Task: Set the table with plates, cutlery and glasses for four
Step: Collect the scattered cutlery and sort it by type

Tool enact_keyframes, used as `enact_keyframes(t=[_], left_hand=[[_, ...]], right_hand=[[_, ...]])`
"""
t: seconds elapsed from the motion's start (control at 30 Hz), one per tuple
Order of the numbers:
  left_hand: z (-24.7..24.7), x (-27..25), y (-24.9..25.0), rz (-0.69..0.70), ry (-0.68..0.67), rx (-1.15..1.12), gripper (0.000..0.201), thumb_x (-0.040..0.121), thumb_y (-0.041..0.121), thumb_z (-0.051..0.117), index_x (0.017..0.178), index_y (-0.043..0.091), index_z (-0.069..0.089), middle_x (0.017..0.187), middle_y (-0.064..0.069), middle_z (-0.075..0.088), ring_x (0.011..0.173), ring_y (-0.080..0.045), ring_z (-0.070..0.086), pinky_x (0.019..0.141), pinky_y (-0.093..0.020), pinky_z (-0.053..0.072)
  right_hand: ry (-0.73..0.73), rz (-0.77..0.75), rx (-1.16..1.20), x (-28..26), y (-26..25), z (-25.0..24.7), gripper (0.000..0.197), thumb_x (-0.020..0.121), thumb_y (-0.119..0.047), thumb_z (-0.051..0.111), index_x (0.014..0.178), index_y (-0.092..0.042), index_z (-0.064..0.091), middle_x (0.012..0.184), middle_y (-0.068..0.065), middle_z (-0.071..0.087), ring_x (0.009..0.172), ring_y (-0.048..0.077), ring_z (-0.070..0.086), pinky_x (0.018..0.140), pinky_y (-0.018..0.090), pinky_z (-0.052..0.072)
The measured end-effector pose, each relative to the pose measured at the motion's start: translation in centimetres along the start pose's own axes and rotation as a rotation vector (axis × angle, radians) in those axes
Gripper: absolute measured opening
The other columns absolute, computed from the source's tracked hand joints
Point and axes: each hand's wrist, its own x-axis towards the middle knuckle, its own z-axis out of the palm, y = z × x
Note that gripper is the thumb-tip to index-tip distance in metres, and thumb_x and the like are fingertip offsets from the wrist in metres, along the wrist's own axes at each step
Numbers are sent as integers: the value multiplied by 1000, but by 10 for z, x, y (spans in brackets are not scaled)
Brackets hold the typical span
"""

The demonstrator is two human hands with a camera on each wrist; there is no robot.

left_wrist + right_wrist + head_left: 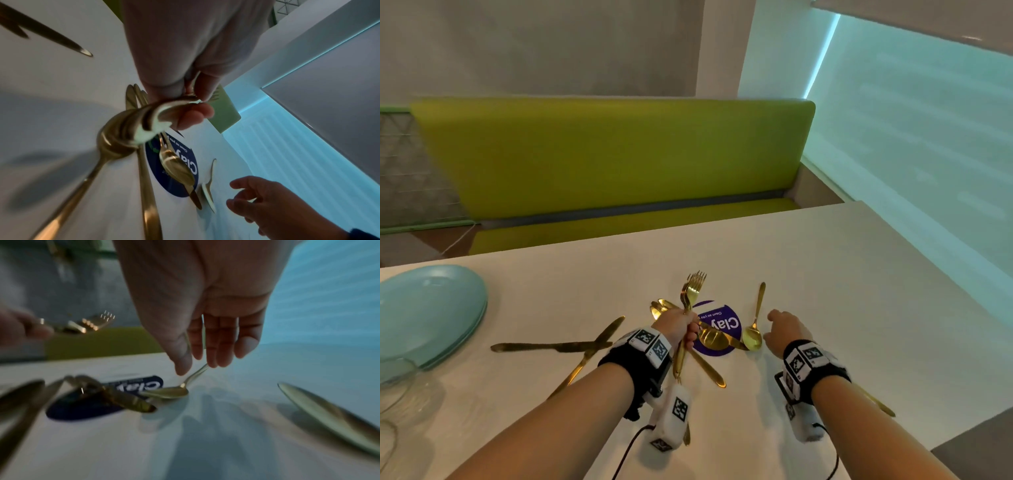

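My left hand [688,334] grips a bundle of gold forks [693,289] by their handles, tines pointing up, a little above the white table [825,274]. In the left wrist view the fingers [193,116] curl round the bundle. My right hand [770,327] hovers open just right of a gold spoon [752,337] that lies on the table, apart from it. That spoon [168,392] lies below the hanging fingers [213,344] in the right wrist view. Another spoon [714,339] lies across a round purple sticker [729,323]. A stack of teal plates [431,315] sits at the left.
Two gold knives [544,346] lie crossed left of my left wrist, and more spoons [659,306] lie beyond the left hand. A clear glass [400,387] stands at the near left. One gold piece [876,401] lies under my right forearm. A green bench [619,154] runs behind the table.
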Motion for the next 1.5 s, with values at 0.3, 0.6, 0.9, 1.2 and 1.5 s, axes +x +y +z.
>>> enact_keyframes(t=[0.3, 0.6, 0.9, 1.2, 1.5], left_hand=[[-23, 14, 0, -7, 83, -83, 23, 100, 15, 39, 82, 7, 51, 66, -5, 49, 54, -15, 45, 52, -25, 39], [-27, 30, 2, -9, 149, -98, 19, 100, 16, 40, 88, 7, 53, 73, -7, 54, 58, -15, 51, 56, -26, 47], [-31, 32, 9, -15, 155, -104, 23, 99, 17, 41, 82, 8, 53, 68, -6, 51, 54, -15, 48, 53, -27, 46], [-31, 28, 17, -2, 142, -136, 26, 101, 13, 38, 77, 6, 49, 67, -9, 52, 54, -16, 50, 49, -28, 48], [-32, 14, 21, 60, 115, -132, 20, 101, 13, 35, 86, 4, 46, 68, -12, 54, 47, -17, 55, 47, -27, 51]], right_hand=[[-81, -167, -231, 45, -12, 7, 40, 97, -19, 40, 134, -27, 49, 132, 4, 55, 119, 22, 56, 99, 32, 47], [-134, -173, -338, 61, -16, -1, 28, 94, -17, 43, 113, -14, 63, 117, 8, 63, 99, 23, 61, 85, 26, 47], [-151, -353, -450, 75, -8, -6, 21, 94, -14, 45, 110, -15, 59, 117, 7, 61, 100, 22, 57, 81, 29, 45], [114, -355, -6, 69, -43, -44, 16, 91, -24, 59, 101, -14, 64, 104, 5, 61, 94, 19, 57, 83, 29, 48], [-292, -299, 809, 17, -123, -23, 11, 85, -18, 68, 78, -18, 59, 70, -4, 61, 54, 10, 49, 53, 21, 43]])
